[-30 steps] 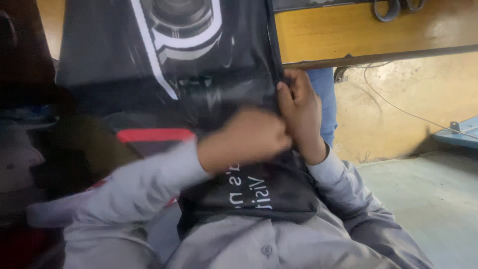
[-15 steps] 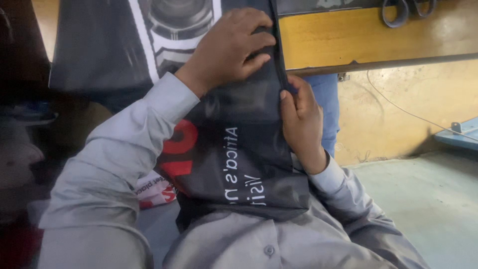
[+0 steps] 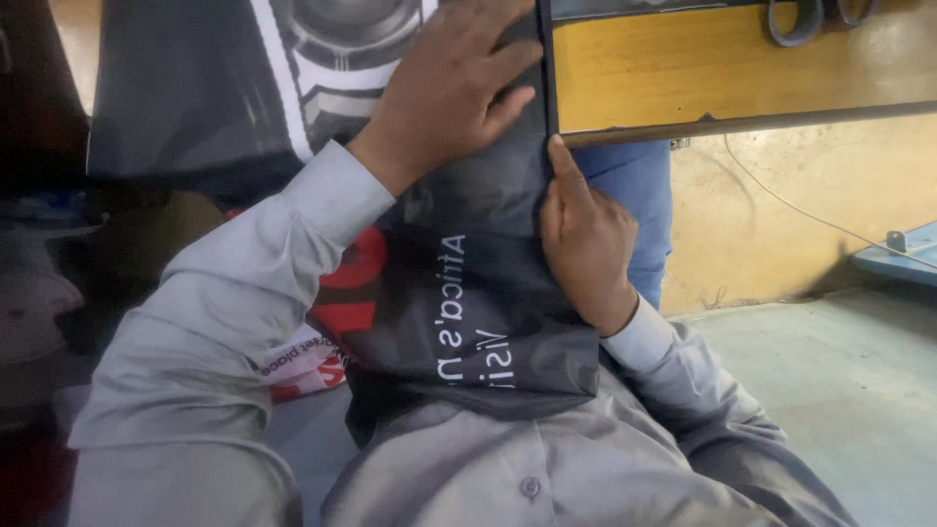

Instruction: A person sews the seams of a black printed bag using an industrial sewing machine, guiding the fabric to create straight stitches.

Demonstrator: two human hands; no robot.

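Note:
A black printed banner (image 3: 459, 293) with white lettering and a red patch hangs in front of me and drapes onto my grey shirt. My left hand (image 3: 454, 88) lies flat on its upper part, fingers spread, beside the edge of a yellow wooden board (image 3: 722, 68). My right hand (image 3: 584, 244) grips the banner's right edge lower down, with the forefinger pointing up along that edge. Both arms wear grey sleeves.
The yellow board juts out at the upper right with dark metal loops (image 3: 810, 15) hanging on it. Behind the banner stands someone in blue trousers (image 3: 639, 195). A concrete floor (image 3: 839, 361) and a stained yellow wall (image 3: 781, 205) lie to the right, dark clutter to the left.
My left hand has risen from the banner's middle to its top and spread flat there. My right hand has kept its hold on the right edge.

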